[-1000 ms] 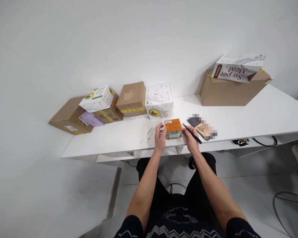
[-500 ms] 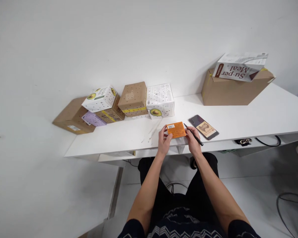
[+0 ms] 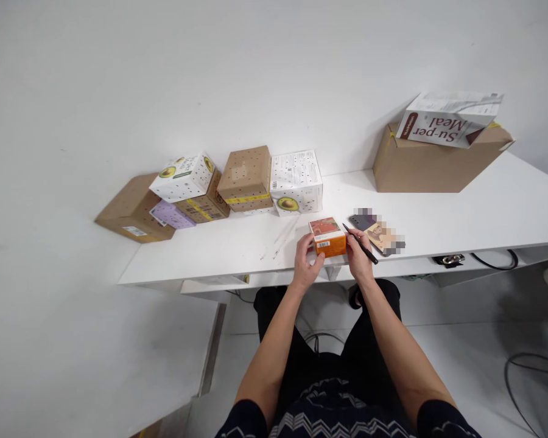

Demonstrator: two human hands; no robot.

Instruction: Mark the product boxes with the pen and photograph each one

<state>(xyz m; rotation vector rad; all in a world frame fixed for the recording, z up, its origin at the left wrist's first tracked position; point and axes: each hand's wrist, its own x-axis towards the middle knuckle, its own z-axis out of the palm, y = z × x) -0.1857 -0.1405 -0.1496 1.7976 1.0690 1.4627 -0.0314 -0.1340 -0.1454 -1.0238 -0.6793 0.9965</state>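
Okay, left hand [image 3: 305, 264] is clamped on the near-left corner of a small box [image 3: 331, 246], held between both hands. It's just been flipped: reddish picture side up, orange barcode side facing the body, so I'd guess they're turning it over. Right hand [image 3: 360, 263] grips a black pen [image 3: 361, 244], fingers by the box; phone [image 3: 373, 229] just right.

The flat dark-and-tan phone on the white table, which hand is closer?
Right. The right hand, holding a black pen, is close beside the phone; the left hand is farther left, at the orange cardboard box.
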